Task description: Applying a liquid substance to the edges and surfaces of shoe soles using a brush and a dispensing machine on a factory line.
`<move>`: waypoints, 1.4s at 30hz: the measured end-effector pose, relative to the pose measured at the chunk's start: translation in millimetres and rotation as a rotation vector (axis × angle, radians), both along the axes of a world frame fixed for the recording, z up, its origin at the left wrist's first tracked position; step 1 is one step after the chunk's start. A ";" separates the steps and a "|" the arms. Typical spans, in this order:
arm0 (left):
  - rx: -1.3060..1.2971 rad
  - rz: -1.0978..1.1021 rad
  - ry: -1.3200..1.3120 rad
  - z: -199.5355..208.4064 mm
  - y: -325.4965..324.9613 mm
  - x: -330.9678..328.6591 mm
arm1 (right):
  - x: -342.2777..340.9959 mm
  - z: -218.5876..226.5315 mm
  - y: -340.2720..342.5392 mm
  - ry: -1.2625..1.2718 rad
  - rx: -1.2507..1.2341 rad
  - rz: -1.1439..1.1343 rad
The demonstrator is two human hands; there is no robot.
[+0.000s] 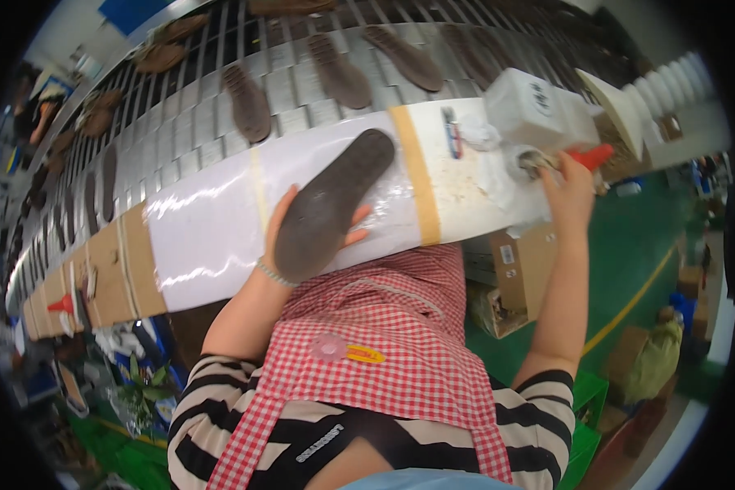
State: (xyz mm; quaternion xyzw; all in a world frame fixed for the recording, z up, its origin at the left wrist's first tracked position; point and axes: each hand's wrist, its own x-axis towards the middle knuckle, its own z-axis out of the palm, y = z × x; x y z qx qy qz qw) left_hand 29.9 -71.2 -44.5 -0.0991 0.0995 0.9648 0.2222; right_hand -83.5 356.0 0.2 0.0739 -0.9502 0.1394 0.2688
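Observation:
My left hand (278,219) is closed around a dark brown shoe sole (322,212). It supports the sole from beneath, thumb along the left edge and fingertips showing at the right edge. The sole is tilted, its narrower end away from me over the plastic-covered bench (208,233). Off to the right, my right hand (570,189) pinches a crumpled greyish cloth (537,161) above white wrapping on the bench. A red cone-shaped nozzle (592,156) sticks out just beyond that hand.
Several brown soles (340,72) lie on a slatted metal conveyor (290,102) behind the bench. A white plastic container (524,106), pens (452,133) and a white ribbed duct (668,86) are at the right. Below stands a cardboard box (524,273).

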 end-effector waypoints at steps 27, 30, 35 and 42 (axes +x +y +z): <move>0.217 -0.077 0.193 30.6 63.8 -5.8 | 107.8 58.5 -182.7 -0.028 -0.206 0.919; 0.243 -0.101 0.236 26.6 64.1 -6.4 | 109.8 60.4 -181.4 -0.069 -0.228 0.951; 0.271 -0.106 0.262 27.8 67.1 -8.5 | 108.7 60.1 -182.9 -0.067 -0.211 0.918; -0.363 0.028 0.186 30.5 65.9 -8.0 | 110.2 62.7 -182.0 -0.108 -0.224 0.997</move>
